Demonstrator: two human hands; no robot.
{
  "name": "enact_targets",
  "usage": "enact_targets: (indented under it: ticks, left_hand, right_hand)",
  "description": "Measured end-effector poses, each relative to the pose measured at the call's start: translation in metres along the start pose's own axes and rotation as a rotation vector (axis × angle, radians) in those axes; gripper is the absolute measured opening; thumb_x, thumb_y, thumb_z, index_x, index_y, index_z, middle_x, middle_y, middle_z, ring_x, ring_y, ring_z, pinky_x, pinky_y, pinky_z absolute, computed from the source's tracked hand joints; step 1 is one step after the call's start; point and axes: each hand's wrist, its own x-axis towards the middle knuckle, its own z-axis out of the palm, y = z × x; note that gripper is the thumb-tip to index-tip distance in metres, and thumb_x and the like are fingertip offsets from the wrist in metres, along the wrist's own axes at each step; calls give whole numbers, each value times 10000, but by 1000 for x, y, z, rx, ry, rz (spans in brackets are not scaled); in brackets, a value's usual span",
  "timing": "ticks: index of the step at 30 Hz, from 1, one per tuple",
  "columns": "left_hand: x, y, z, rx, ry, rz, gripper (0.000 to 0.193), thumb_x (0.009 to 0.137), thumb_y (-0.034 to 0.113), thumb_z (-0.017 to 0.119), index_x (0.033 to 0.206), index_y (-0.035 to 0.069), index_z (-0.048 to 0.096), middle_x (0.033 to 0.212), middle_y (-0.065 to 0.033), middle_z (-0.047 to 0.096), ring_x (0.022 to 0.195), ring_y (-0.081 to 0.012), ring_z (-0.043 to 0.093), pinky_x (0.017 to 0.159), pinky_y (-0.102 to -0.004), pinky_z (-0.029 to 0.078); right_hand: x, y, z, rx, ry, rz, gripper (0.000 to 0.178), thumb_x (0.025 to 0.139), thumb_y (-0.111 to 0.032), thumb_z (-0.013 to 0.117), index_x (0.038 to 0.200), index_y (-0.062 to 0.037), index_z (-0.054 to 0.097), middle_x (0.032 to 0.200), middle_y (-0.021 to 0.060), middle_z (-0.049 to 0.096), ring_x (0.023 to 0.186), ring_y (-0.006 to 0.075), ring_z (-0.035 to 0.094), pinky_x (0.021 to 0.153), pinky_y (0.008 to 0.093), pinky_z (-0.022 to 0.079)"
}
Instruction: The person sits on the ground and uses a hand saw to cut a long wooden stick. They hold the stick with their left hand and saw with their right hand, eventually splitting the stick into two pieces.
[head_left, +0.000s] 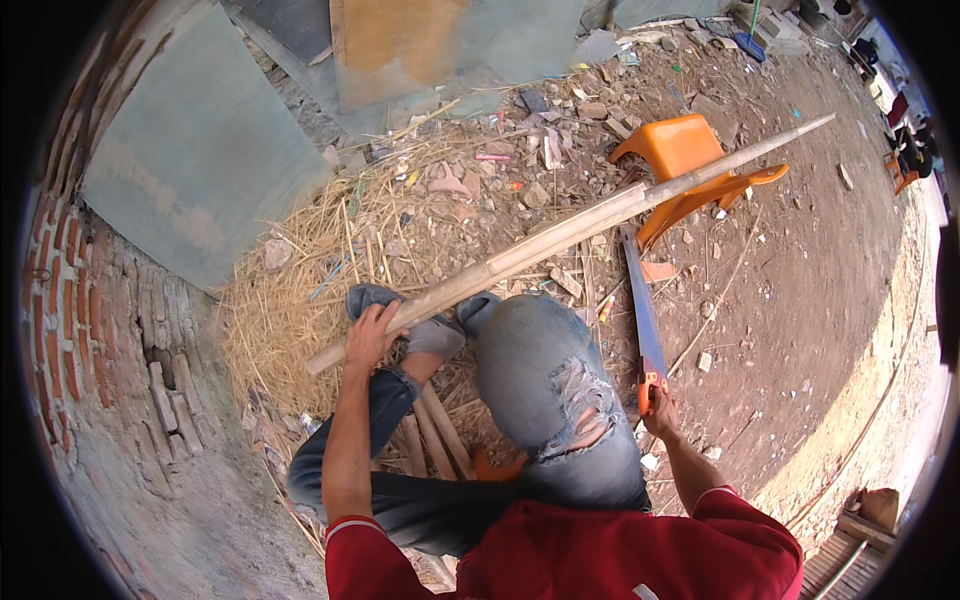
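A long split bamboo pole (540, 247) lies slantwise from lower left to upper right, its far part across an orange plastic stool (676, 146). My left hand (371, 335) grips the pole close to its near end. The pole steps down to a narrower section near the stool. In my right hand (661, 412) is a hand saw (645, 318), held by its orange handle. The blade points away from me, and its tip is near the underside of the pole, beside the stool. I cannot tell whether the two touch.
My bent legs in torn jeans (535, 370) are under the pole. Straw (290, 330) and rubble (590, 110) litter the ground. Grey panels (200, 150) lean near a brick wall (75, 310) at left. Cut bamboo pieces (440, 435) lie beneath me. A broom (750, 45) is far right.
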Motion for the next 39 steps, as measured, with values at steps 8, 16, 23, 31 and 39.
enact_targets:
  ticks: [8,16,23,31,39]
  left_hand:
    - [0,-3,-1,-10,-8,0,674,849,432,797,1445,207,576,1144,-80,596,1095,-320,640,867,-467,556]
    - [-5,-3,9,21,-19,-47,690,853,435,789,1463,214,555,1128,-75,594,1111,-311,641,852,-467,557]
    - [-12,-3,11,25,26,-14,672,859,435,784,1456,219,561,1109,-69,595,1091,-311,648,824,-470,561]
    - [-7,-6,5,95,56,-11,690,842,440,789,1464,239,569,1117,-45,599,1107,-277,640,822,-448,568]
    - [6,-9,-5,66,38,9,694,836,427,801,1463,239,571,1112,-45,592,1089,-276,638,814,-444,569]
  right_hand:
    - [-72,-93,-118,802,663,-91,216,886,-165,578,999,18,599,761,30,554,665,88,507,584,259,416]
    - [-117,-146,-208,696,720,13,416,977,-344,647,1053,65,668,789,50,621,729,113,550,651,307,464]
    - [-40,-200,-267,945,766,-98,252,1039,-207,641,1087,30,712,694,-8,572,588,55,522,510,236,402]
    - [32,-186,-273,776,661,-99,241,1033,-232,679,1065,1,729,629,-54,548,523,30,478,471,231,370]
    - [43,-155,-255,890,553,-99,214,1022,-214,686,1008,-3,718,607,-35,551,491,48,492,457,235,379]
